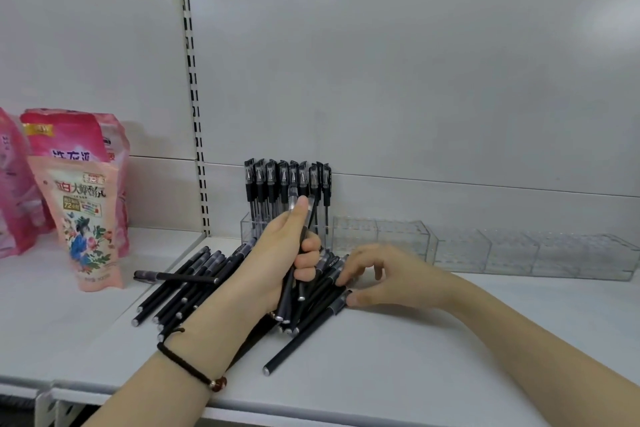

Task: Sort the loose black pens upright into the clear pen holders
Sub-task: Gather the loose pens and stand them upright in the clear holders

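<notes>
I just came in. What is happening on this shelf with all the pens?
A person is sorting black pens on a white shelf. The left hand grips a bundle of pens, while the right hand reaches to the loose pens lying on the shelf, its fingertips touching them. One clear holder at the back already has upright pens in it; the other holders to its right hold none.

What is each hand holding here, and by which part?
Left hand grips a bundle of black pens around mid-barrel. Right hand touches cap ends of loose pens; a hold cannot be told.
</notes>
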Tool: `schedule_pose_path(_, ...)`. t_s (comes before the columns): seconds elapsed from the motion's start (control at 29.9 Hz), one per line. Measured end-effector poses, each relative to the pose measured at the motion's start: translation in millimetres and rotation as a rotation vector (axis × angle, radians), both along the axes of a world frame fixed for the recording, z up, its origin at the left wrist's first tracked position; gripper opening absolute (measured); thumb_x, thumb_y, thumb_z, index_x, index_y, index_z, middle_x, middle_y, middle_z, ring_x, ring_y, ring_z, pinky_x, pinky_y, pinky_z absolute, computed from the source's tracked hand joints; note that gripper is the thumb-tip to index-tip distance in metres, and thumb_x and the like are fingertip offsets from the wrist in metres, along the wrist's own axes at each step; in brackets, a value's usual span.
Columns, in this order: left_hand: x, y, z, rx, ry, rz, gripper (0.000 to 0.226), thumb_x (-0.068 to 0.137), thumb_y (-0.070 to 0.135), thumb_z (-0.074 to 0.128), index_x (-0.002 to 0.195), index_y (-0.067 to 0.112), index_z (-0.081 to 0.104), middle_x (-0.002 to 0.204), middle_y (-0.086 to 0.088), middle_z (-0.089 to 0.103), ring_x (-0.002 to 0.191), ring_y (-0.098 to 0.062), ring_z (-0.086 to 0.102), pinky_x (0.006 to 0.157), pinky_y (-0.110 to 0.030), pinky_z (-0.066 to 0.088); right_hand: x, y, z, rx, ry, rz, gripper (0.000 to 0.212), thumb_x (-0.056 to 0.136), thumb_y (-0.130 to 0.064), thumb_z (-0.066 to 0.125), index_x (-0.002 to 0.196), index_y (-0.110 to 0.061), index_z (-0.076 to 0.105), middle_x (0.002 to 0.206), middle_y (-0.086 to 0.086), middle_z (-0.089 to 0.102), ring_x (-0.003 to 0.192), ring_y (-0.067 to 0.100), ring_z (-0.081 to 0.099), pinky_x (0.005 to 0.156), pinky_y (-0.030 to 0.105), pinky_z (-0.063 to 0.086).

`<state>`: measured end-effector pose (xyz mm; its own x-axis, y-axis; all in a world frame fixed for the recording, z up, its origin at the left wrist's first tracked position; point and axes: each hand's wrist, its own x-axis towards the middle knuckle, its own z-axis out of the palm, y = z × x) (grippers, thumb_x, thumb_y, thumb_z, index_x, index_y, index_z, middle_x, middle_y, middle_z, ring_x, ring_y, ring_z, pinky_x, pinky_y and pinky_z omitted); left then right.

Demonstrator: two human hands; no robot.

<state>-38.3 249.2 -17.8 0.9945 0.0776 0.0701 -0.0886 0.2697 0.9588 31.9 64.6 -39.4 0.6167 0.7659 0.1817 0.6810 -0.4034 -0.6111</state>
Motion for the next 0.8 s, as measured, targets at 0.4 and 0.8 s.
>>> schedule_pose_path(0.4,-1.0,-4.6,-3.0,0.019,0.094,-0.084,0.025,0.097,0.024,0.055,0.077,0.014,0.045,0.052,0.006,0.035,0.04,-0.006,0.03,0.033,-0.015,0.024,2.3,-10.5,12.5,-0.207,0.048,0.017,0.014,0.079,-0.021,0.078,0.093,-0.023,0.073,0.097,-0.009,0.067,0.093,0.0,0.055,0.075,0.002,0.033)
schedule_pose_path(0.8,1.2,-5.5,-6.1,-0.007,0.109,-0.057,0.023,0.098,0.028,0.053,0.094,0.006,0.047,0.094,-0.019,0.073,0.092,-0.029,0.072,0.077,-0.035,0.06,3.9,-13.9,12.7,-0.252,-0.161,0.012,0.015,0.088,-0.015,0.067,0.103,-0.012,0.069,0.096,-0.005,0.064,0.086,-0.001,0.051,0.077,0.007,0.037)
